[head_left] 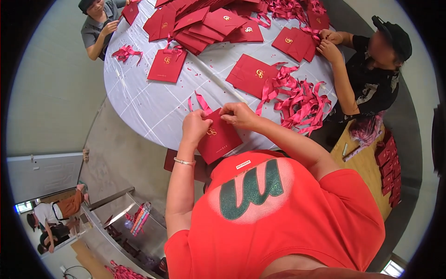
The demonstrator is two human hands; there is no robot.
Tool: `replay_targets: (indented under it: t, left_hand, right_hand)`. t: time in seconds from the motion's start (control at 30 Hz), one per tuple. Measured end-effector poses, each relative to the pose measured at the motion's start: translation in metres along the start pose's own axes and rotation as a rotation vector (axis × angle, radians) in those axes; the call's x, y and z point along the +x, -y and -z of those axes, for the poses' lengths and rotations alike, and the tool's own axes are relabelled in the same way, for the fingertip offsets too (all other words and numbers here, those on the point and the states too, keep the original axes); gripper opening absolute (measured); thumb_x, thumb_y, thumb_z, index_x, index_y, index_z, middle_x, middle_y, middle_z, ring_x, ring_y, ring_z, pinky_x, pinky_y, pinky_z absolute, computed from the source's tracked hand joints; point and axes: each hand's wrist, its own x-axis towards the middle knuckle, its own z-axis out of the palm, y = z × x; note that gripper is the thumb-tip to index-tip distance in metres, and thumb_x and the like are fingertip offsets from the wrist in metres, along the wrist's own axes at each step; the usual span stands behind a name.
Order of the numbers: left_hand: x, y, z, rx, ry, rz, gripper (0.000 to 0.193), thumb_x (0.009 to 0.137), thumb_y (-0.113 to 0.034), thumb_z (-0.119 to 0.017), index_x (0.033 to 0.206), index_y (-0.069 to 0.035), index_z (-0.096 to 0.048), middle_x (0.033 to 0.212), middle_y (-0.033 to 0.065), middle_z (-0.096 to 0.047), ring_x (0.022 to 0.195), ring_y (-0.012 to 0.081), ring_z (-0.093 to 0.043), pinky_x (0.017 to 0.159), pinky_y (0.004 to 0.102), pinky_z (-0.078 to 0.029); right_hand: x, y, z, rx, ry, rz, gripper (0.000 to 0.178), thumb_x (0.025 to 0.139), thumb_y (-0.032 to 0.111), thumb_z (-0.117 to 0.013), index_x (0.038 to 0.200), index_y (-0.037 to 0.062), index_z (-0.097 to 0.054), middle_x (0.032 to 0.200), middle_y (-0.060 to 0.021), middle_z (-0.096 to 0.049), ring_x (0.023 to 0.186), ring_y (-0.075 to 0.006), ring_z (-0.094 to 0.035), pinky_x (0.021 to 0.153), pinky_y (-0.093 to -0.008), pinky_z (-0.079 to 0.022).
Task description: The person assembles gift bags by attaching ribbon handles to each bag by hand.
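Round grey surface [153, 111], strewn with flat red gift bags and loose ribbon. Largest heap of red bags [204, 23] at the far side; tangle of red ribbon [297, 100] to the right, near a co-worker's hands [327, 44]. At the near edge, one red gift bag [219, 139] with a gold emblem, lying flat and partly over the rim. Left hand [194, 126] pressing its upper left corner, fingers curled closed on the bag. Right hand [239, 114] at the top edge, fingers pinched shut, seemingly on the ribbon handle [200, 102]. Best done, likely, by pinning the bag flat and drawing ribbon through evenly. Bag's inside hidden; contents impossible to tell.
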Motion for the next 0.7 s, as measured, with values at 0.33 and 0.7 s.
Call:
replay_targets:
  t: [0.33,0.7]
  left_hand:
    - [0.009,-0.001,0.018,-0.817,0.548,0.358,0.011,0.085,-0.002,-0.059,0.096,-0.004,-0.061,0.071,-0.0007,-0.059,0.049,0.004,-0.048,0.038,0.019,-0.034]
    - [0.005,0.002,0.028,-0.965,0.715,0.402,0.01,0.093,-0.01,-0.048,0.099,-0.01,-0.056,0.071,-0.0047,-0.054,0.044,0.0045,-0.049,0.036,0.0172,-0.028]
  right_hand:
    - [-0.018,-0.018,-0.009,0.153,-0.1,0.016,0.012,0.084,0.007,-0.064,0.094,-0.0002,-0.067,0.083,-0.0082,-0.069,0.075,-0.0115,-0.063,0.068,-0.0255,-0.051]
    - [-0.022,-0.005,-0.01,0.099,-0.107,0.03,0.013,0.084,0.008,-0.065,0.093,0.0007,-0.068,0.084,-0.0088,-0.069,0.077,-0.0121,-0.064,0.071,-0.0261,-0.052]
